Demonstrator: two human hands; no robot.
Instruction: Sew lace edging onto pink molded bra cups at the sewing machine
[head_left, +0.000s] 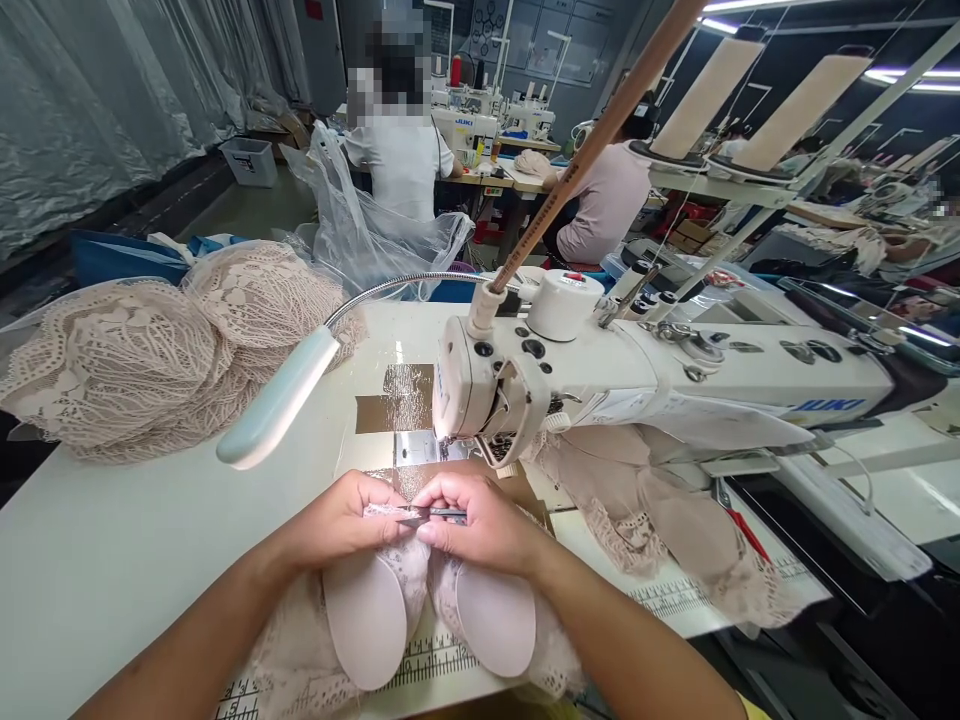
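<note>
A beige lace bra (420, 610) with two smooth padded cups lies on the white sewing table (135, 540) right in front of me. My left hand (349, 520) pinches the lace at the middle of the bra, fingers closed on it. My right hand (480, 520) is closed on a small dark metal tool (439, 513), thin like tweezers or snips, whose tip meets the lace between my hands. Both hands sit just in front of the needle area of a white sewing machine (645, 385).
A pile of beige lace pieces (150, 360) rests at the table's left. A gooseneck lamp (277, 400) reaches over the table. More lace garments (660, 520) hang under the machine arm. Two people sit at sewing stations further back, beside a clear plastic bag (367, 230).
</note>
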